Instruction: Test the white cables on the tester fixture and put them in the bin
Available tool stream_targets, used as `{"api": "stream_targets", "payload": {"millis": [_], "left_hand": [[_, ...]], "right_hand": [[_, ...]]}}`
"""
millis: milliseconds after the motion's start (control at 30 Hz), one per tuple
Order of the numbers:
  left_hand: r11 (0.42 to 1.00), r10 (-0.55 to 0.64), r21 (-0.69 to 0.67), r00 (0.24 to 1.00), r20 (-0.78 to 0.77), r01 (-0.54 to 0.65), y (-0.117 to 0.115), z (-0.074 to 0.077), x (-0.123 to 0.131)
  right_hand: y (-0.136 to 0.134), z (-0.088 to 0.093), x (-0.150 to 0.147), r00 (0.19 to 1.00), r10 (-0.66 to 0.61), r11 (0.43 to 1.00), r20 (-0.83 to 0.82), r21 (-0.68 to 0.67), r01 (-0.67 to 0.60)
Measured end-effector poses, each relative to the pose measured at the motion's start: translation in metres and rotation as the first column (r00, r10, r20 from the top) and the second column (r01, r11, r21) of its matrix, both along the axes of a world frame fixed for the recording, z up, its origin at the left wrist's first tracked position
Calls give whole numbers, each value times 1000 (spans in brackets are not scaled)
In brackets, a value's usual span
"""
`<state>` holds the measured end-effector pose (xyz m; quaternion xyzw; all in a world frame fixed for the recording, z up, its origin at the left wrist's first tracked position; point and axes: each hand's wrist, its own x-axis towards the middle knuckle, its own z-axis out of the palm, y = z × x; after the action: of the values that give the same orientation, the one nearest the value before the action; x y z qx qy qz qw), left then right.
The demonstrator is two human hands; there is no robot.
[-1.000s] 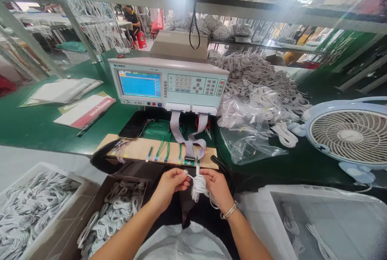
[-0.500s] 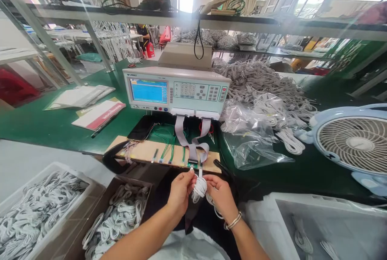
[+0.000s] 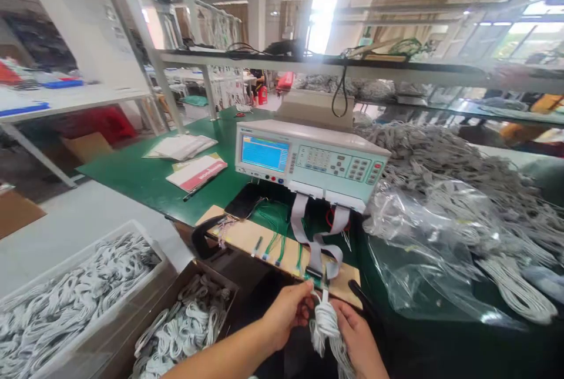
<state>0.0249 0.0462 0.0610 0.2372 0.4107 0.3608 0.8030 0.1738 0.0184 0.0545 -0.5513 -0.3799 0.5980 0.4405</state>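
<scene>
My left hand (image 3: pixel 286 313) pinches one plug end of a coiled white cable (image 3: pixel 326 326) against the connector block at the front edge of a wooden test board (image 3: pixel 264 244). My right hand (image 3: pixel 358 341) is closed around the cable's coil just below the board. Grey ribbon cables (image 3: pixel 315 232) run from the board up to a pale tester (image 3: pixel 312 161) with a blue screen, standing on the green bench (image 3: pixel 145 173).
A white bin (image 3: pixel 74 291) and a cardboard box (image 3: pixel 185 320) of coiled white cables sit at my lower left. Loose cables and a clear plastic bag (image 3: pixel 432 250) pile up on the right. Papers and a pen (image 3: pixel 194 173) lie left of the tester. A metal shelf (image 3: pixel 308 64) spans overhead.
The camera swung left and up, so the fan and the right-hand bin left view. My hands raised the cable's plug ends to the board's front connectors.
</scene>
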Motion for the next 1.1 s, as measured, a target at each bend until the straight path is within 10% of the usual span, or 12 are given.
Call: {"api": "stream_targets", "payload": {"millis": [667,867,1100], "left_hand": [[970,205,125,978,25,-207,-20,3,12],[903,-23,418,984,-177,97,-45,-13,-28],[830,-42,303,594,-803,468,-44,-51,-104]], "right_hand": [[-6,-10,-17,997,37,996,71,81,-43],[-26,-17,-44,976,89,995,198,16,-94],[-19,-32,-60,999,19,976,-41,-215,-27]]}}
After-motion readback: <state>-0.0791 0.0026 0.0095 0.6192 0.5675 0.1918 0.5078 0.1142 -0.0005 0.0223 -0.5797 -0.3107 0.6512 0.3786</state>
